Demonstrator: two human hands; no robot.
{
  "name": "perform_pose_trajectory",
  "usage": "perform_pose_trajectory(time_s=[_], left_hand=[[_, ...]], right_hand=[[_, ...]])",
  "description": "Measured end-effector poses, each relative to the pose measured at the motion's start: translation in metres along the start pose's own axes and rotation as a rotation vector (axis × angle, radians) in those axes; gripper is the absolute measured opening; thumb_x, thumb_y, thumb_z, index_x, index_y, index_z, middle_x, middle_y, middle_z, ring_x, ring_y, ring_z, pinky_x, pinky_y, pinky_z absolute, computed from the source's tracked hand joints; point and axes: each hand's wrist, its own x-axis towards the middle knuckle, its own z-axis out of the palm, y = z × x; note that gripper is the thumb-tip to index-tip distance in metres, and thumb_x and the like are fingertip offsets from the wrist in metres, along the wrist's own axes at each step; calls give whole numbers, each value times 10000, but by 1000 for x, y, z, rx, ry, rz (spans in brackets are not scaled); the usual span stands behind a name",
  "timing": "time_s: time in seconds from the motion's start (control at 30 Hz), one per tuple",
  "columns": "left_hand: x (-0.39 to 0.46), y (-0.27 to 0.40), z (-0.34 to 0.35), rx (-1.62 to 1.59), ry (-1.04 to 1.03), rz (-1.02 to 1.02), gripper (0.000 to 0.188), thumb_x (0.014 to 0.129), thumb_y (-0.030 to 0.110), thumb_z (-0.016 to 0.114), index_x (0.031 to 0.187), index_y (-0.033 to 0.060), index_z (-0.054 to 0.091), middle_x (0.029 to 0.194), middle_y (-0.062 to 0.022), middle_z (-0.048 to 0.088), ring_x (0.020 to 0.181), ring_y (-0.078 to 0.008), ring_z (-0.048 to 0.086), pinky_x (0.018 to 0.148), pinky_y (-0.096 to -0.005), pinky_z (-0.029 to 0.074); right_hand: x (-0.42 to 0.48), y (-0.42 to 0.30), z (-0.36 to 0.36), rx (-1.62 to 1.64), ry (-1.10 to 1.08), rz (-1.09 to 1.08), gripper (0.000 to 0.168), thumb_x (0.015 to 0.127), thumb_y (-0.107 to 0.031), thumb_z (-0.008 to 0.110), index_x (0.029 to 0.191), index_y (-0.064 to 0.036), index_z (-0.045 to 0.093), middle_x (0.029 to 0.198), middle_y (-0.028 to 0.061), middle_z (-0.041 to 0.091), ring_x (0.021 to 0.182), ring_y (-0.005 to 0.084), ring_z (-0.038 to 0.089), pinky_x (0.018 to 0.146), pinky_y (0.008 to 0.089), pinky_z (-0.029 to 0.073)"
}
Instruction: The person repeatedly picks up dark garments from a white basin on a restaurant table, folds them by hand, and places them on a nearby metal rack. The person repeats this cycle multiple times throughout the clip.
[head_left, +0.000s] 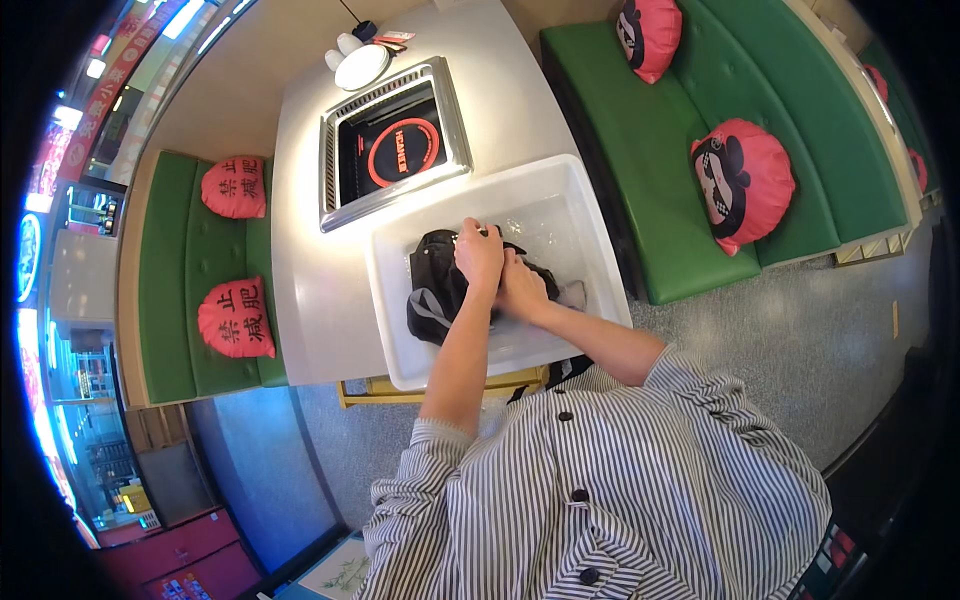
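Observation:
A white plastic tub (517, 180) stands on the near end of the table, with some liquid that glints inside. Bunched in it lies a black and grey cloth item (436, 270), which looks wet. My left hand (480, 255) grips a fold of the dark cloth, its fingers bent over the top. Close against it on the right, my right hand (523, 289) is closed on the same cloth, slightly blurred. A small grey piece of cloth (574, 295) shows at the right of the bundle.
Beyond the tub, a metal-framed cooker (401, 146) is set into the grey table (315, 300). White plates (362, 67) and cups sit at the far end. Green benches (622, 150) with red cushions (742, 186) flank the table. A yellow stool frame (375, 397) is below its near edge.

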Motion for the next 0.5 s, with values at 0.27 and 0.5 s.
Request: perform_pose_trajectory(time_s=[0.27, 0.5], left_hand=[[30, 4, -54, -733, -601, -442, 677, 826, 581, 415, 1181, 6, 457, 1097, -189, 501, 1042, -243, 468, 869, -400, 379], [15, -22, -78, -1668, -799, -191, 820, 812, 660, 305, 1340, 36, 240, 1373, -184, 260, 1251, -306, 291, 1022, -427, 264]], right_hand=[[10, 5, -31, 847, -301, 146, 423, 783, -409, 577, 899, -5, 534, 703, 107, 594, 636, 237, 599, 533, 353, 479], [-19, -57, -71, 2309, -1059, 423, 545, 846, -479, 461, 1043, 30, 456, 837, 99, 451, 565, 154, 447, 376, 237, 366]])
